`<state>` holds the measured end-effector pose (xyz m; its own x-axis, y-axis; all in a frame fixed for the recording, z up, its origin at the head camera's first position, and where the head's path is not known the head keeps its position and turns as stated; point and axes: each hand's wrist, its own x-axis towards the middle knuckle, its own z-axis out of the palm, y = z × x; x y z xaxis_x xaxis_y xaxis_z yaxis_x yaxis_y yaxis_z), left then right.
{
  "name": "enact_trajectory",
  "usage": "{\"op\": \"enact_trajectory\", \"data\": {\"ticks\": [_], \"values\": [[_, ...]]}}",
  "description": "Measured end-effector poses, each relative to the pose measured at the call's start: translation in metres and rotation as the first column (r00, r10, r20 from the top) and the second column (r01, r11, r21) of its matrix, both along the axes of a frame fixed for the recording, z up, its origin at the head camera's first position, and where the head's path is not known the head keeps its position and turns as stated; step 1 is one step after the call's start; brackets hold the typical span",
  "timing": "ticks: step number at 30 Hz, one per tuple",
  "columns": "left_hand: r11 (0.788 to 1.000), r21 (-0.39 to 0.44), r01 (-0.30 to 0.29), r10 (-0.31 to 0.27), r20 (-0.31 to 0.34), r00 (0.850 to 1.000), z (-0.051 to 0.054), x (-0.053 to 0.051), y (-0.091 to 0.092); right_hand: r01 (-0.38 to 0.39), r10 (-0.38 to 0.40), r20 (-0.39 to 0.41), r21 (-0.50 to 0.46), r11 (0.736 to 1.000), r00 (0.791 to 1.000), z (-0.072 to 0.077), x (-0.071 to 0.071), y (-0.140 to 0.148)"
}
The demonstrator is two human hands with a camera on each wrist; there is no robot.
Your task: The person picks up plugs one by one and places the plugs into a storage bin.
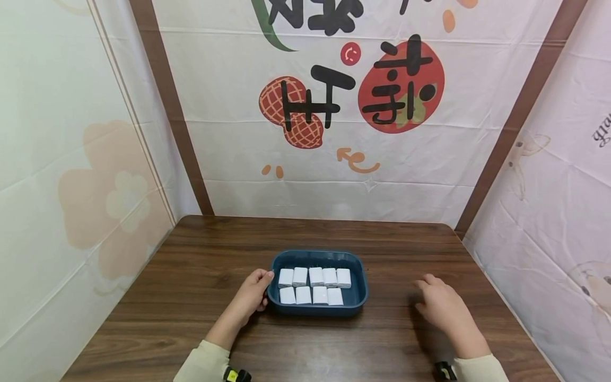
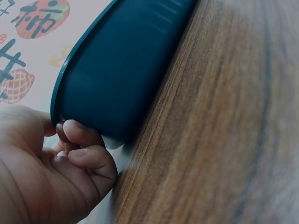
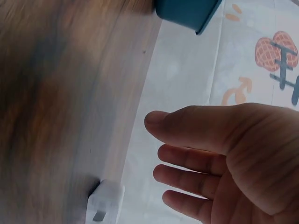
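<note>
A dark blue plastic tray (image 1: 317,310) with a raised rim sits on the table, holding several small white blocks (image 1: 320,295) in two rows. My left hand (image 1: 249,293) grips the tray's left end; in the left wrist view its thumb is at the rim and its fingers curl against the outer wall (image 2: 107,79). Off to the right of the tray, my right hand (image 1: 441,305) hovers over the table with its thumb and fingers apart and nothing between them. A white block-like piece (image 3: 105,203) with a dark mark lies on the table near that hand; the head view does not show it.
The brown wood-grain table (image 1: 343,345) ends at a printed white curtain (image 1: 410,196) behind. More pale fabric hangs on the left side (image 1: 71,212) and the right side (image 1: 539,212).
</note>
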<state>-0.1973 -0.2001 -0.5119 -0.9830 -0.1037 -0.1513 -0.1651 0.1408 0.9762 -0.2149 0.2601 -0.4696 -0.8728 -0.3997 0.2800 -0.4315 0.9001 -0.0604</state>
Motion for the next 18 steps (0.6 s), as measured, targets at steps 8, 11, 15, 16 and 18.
{"op": "enact_trajectory", "data": {"ticks": [8, 11, 15, 16, 18], "values": [[1.000, 0.004, 0.002, -0.002, -0.002, 1.000, -0.001, -0.001, -0.001, 0.044, -0.039, 0.099, -0.048, 0.998, 0.994, 0.003, -0.005, 0.015], [1.000, 0.009, 0.002, -0.002, -0.001, 1.000, -0.001, -0.001, -0.001, 0.051, -0.046, 0.116, -0.043, 0.998, 0.992, 0.004, -0.006, 0.018], [1.000, 0.011, 0.002, -0.002, 0.001, 1.000, -0.001, -0.001, -0.001, 0.073, -0.068, 0.146, -0.028, 0.997, 0.987, 0.005, -0.009, 0.022], [1.000, 0.011, 0.002, -0.002, 0.002, 1.000, -0.001, -0.001, -0.001, 0.078, -0.073, 0.154, -0.023, 0.997, 0.985, 0.004, -0.009, 0.023], [1.000, 0.010, 0.002, -0.002, 0.005, 1.000, 0.000, -0.001, -0.001, 0.086, -0.082, 0.170, -0.014, 0.996, 0.982, 0.003, -0.011, 0.025]]}}
